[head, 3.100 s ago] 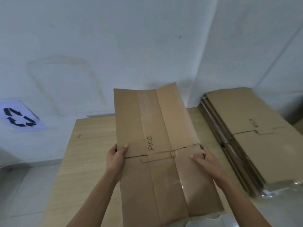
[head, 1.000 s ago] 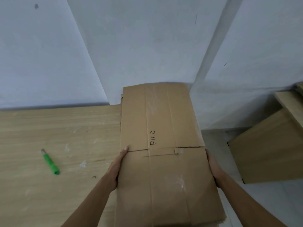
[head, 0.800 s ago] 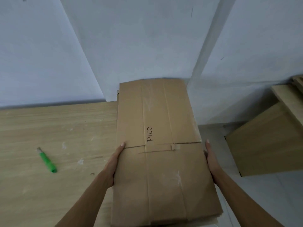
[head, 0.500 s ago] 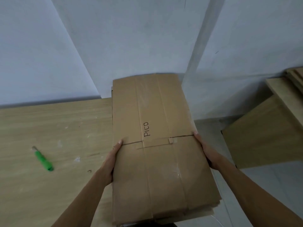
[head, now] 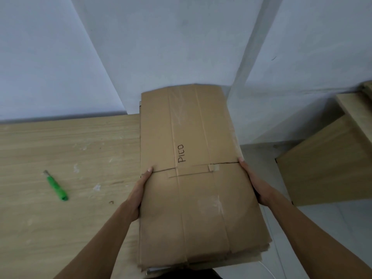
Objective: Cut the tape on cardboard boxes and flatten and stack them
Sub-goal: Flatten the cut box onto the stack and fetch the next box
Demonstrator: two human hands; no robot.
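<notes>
A flattened cardboard box marked "PICO" lies on top of a stack of flattened boxes at the right end of a wooden table. My left hand presses flat against the top box's left edge, fingers straight. Along the right edge lies my right hand, its fingers also straight against the cardboard. Clear tape strips run lengthwise down the top box. A green-handled cutter lies on the table to the left, apart from both hands.
White walls meet in a corner just behind the stack. A second wooden piece of furniture stands to the right across a gap of pale floor. A thin white cable runs on the floor by the stack's near right corner.
The top box has settled onto the stack. My right hand moved in against its right edge, while my left hand stayed at the left edge. The view shifted slightly right.
</notes>
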